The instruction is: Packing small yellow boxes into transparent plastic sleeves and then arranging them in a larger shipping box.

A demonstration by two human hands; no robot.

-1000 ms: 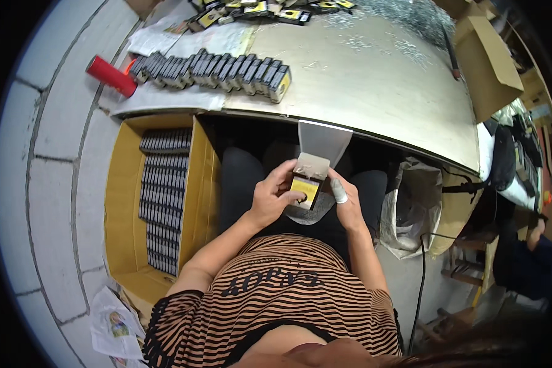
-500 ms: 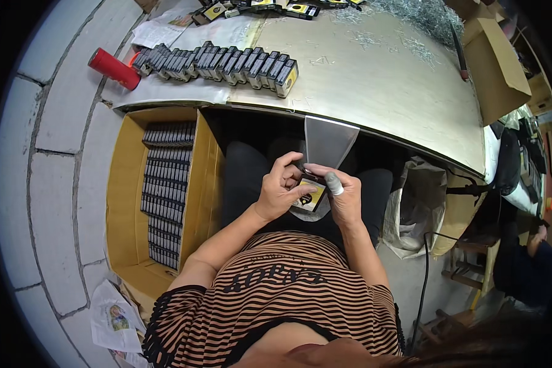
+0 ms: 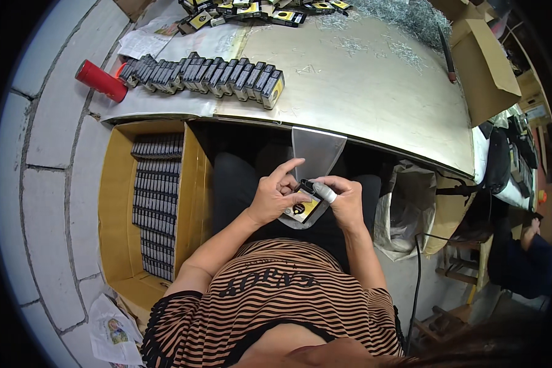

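Over my lap, my left hand (image 3: 272, 195) pinches the left side of a small black and yellow box (image 3: 300, 207), its thumb on the front and its index finger stretched out past the top. My right hand (image 3: 343, 199) is closed at the upper right corner of the same box, near its black top end. One digit of that hand wears a whitish cover with a grey tip. The box tilts, its printed front toward me. Fingers hide part of its top, so I cannot make out what happens there. A translucent grey sheet (image 3: 316, 150) hangs from the table edge just beyond.
A long row of similar small boxes (image 3: 245, 80) stands on the table (image 3: 362, 110), beside a red cylinder (image 3: 101, 81). Loose boxes (image 3: 288, 17) and thin metal wires (image 3: 405, 24) lie farther back. At left, a carton (image 3: 113, 208) holds packed boxes. A whitish sack (image 3: 405, 208) stands right.
My right fingers have shifted over the top corner of the small box, and my left index finger has straightened. The whole view has moved slightly, with the table appearing lower and farther left.
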